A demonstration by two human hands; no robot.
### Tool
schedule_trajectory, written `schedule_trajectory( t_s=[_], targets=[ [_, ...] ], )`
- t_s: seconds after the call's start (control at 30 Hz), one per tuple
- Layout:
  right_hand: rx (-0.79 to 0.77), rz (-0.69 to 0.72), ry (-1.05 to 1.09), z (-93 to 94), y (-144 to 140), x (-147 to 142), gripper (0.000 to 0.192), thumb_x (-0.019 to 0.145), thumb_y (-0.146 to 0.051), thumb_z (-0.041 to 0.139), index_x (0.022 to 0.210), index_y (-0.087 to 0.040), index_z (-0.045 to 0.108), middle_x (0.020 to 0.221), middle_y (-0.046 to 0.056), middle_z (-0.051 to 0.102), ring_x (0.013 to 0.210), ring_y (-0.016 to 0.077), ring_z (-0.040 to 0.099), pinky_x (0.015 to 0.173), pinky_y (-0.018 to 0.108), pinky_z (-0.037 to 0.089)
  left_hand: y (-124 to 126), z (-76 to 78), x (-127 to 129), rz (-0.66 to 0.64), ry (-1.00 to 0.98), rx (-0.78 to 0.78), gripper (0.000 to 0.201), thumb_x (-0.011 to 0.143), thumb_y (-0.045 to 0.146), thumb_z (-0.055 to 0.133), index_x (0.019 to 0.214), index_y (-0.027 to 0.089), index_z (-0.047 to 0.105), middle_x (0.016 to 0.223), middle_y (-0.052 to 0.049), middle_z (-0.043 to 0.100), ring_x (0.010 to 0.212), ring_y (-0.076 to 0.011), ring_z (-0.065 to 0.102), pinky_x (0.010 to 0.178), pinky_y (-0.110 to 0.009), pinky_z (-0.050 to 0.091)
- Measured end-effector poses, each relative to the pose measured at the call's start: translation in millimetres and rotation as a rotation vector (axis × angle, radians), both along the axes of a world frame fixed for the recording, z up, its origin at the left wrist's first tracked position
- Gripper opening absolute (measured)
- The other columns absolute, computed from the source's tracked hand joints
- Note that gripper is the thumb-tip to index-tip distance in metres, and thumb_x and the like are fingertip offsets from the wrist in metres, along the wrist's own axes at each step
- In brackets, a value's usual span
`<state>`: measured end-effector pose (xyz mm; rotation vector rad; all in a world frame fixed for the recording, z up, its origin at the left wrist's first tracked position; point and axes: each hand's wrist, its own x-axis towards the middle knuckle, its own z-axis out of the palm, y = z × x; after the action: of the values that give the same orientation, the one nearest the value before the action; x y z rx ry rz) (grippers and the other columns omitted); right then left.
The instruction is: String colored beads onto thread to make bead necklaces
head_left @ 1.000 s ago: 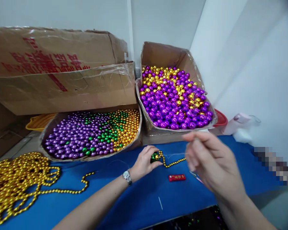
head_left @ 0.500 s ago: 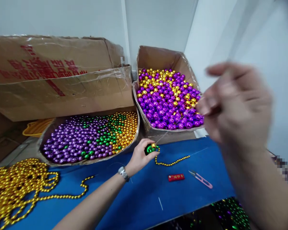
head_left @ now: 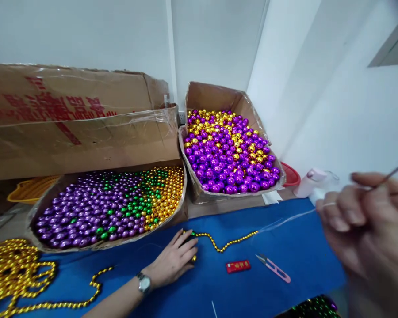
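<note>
1. The big taped carton (head_left: pixel 79 119) stands far beyond the left hand (head_left: pixel 174 260), at the back left; what it holds is out of sight.
2. Two open boxes sit past the left hand's fingertips: the low box (head_left: pixel 109 205) of purple, green and gold beads just ahead and to its left, and the taller box (head_left: pixel 228 150) of purple and gold balls ahead and to its right.
3. The blue table cover (head_left: pixel 252 287) lies under both hands. A heap of gold bead chain (head_left: pixel 13 274) piles up well to the left of the left wrist.
4. The right hand (head_left: pixel 368 229) is raised near the camera, blurred, fingers curled and pinching a thin needle (head_left: pixel 389 176), with a pale thread (head_left: pixel 285 219) running from it down to the table.
5. The left hand lies palm down, fingers spread, pressing on the near end of a short gold bead string (head_left: pixel 225 243). I cannot tell whether it covers a bead.
6. To do this well, I judge the left hand should pin the string firmly while the right pulls the thread in a straight, gentle line, so that nothing snags.
7. Small pink snips (head_left: pixel 274 267) and a red lighter-like thing (head_left: pixel 238 266) lie between the hands; its label is unreadable.
8. Dark beads (head_left: pixel 313 307) at the bottom edge are cut off.
</note>
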<state>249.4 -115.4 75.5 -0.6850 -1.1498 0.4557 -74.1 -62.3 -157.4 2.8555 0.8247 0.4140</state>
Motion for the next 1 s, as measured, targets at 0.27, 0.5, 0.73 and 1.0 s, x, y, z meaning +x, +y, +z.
schedule_trajectory(
  t_s=[0.27,0.5,0.73,1.0],
  targets=[
    [-0.344,0.243,0.142,-77.6,5,-22,0.017,0.094,-0.026,0.05,0.107,-0.02,0.06,0.058,-0.004,0.044,0.052,0.0078,0.045,0.046,0.021,0.037,-2,93.7,33,0.123,-0.185,0.035,0.04,0.088,0.027,0.049,0.127,0.019,0.046,0.128,-0.012,0.052,0.12,-0.0241,0.046,0.102,-0.039,0.039],
    [-0.495,0.156,-0.058,-102.9,3,-41,0.027,0.093,-0.039,0.048,0.107,-0.018,0.058,0.058,-0.003,0.048,0.051,0.0111,0.047,0.047,0.023,0.038,95,166.8,113,0.444,0.096,0.123,0.036,0.091,0.037,0.037,0.101,0.013,0.062,0.098,-0.017,0.064,0.098,-0.0311,0.056,0.085,-0.045,0.043],
    [-0.579,0.157,-0.188,-111.1,0,-49,0.033,0.094,-0.044,0.043,0.107,-0.016,0.058,0.058,-0.003,0.049,0.053,0.011,0.049,0.052,0.022,0.04,145,167.2,130,0.383,0.24,-0.074,0.031,0.065,0.046,0.066,0.077,0.017,0.067,0.078,-0.015,0.067,0.078,-0.0325,0.064,0.068,-0.042,0.048],
    [-0.581,0.154,-0.279,-124.2,2,-55,0.037,0.094,-0.045,0.042,0.109,-0.016,0.059,0.057,-0.002,0.052,0.052,0.0113,0.052,0.048,0.019,0.043,148,160.7,128,0.361,-0.014,-0.23,0.023,0.06,0.029,0.072,0.08,0.018,0.065,0.08,-0.008,0.066,0.08,-0.0278,0.062,0.073,-0.036,0.047]
  ],
)
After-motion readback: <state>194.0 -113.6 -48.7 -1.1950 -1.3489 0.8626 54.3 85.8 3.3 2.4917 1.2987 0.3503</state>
